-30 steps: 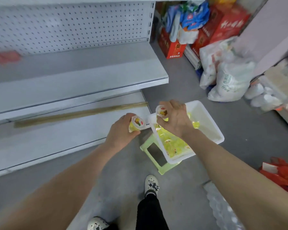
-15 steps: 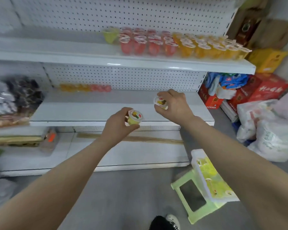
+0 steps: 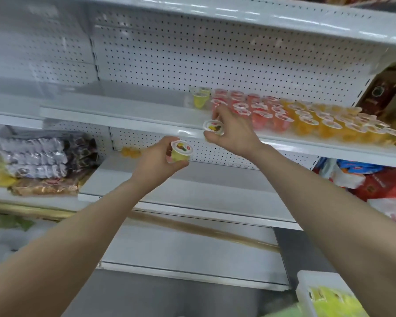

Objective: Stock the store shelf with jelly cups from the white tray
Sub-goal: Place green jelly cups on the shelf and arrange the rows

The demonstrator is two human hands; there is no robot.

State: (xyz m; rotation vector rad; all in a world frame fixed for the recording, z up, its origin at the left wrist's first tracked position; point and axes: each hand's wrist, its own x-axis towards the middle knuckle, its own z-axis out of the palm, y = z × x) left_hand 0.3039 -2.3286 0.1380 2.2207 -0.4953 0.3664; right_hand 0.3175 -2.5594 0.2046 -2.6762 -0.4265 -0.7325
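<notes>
Head view inspected. Found the left hand (image 3: 156, 161) raised below and left of the right, thumb and fingers curled round a yellow-green jelly cup (image 3: 180, 152): a small clear-plastic tub tapering toward its base, sealed with a round white film lid printed with fruit. Noted that cup tilted, lid facing up and toward the camera, base-to-lid axis leaning back toward the wearer. Found the right hand (image 3: 233, 131) higher, at the front lip of the stocked shelf (image 3: 124, 110), pinching a second jelly cup (image 3: 213, 127) between thumb and fingertips. Lid likewise turned up and toward the camera, body mostly hidden by the fingers. Cannot tell whether hand or cup touches the lip. Recorded that shelf as a flat white-painted board backed by perforated pegboard (image 3: 192, 53). Logged on it a pair of upright yellow-green cups (image 3: 200, 100) at the left end, red cups (image 3: 256, 110) in rows just beside them, then orange cups (image 3: 329, 126) running right, all lids up. Located the white tray (image 3: 306, 291) at bottom right, smooth plastic with a rounded rim, cut off by the frame edge and holding blurred yellow-green tubs (image 3: 329, 303). Observed crinkled, glossy snack packs (image 3: 39, 156) stacked on the neighbouring shelf to the left.
</notes>
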